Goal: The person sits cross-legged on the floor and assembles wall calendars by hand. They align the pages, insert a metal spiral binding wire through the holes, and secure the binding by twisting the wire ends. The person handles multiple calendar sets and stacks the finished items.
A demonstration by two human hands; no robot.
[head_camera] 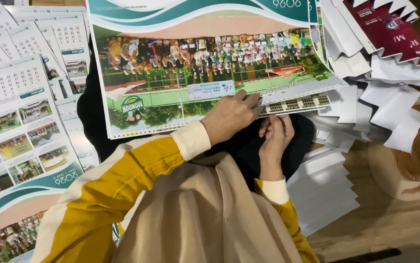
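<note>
Calendar sheet [181,73] with a big group photograph lies across the lap, its bottom edge running from lower left up to the right; along that edge on the right I see a strip of dark punched holes [297,103]. Left hand [229,117] lies flat on the sheet just beside the strip, fingers spread forward and touching the paper, its grip released; right hand [274,139] sits below the edge with fingers curled up to the strip, but I cannot tell whether its grip pinches the paper or only touches it.

Room is tight on every side; printed calendar pages [15,97] overlap in a fan at left, their edges running close to the sheet's left border, with dark cloth [91,122] showing between. White zigzag-cut paper pieces [380,92] pile up at right, some under a maroon cover [390,29], crowding the sheet's right corner; a stack of white sheets [324,190] lies just beside the right wrist. Bare wooden floor [385,219] opens at lower right; yellow and beige sleeves [137,180] fill the foreground.
</note>
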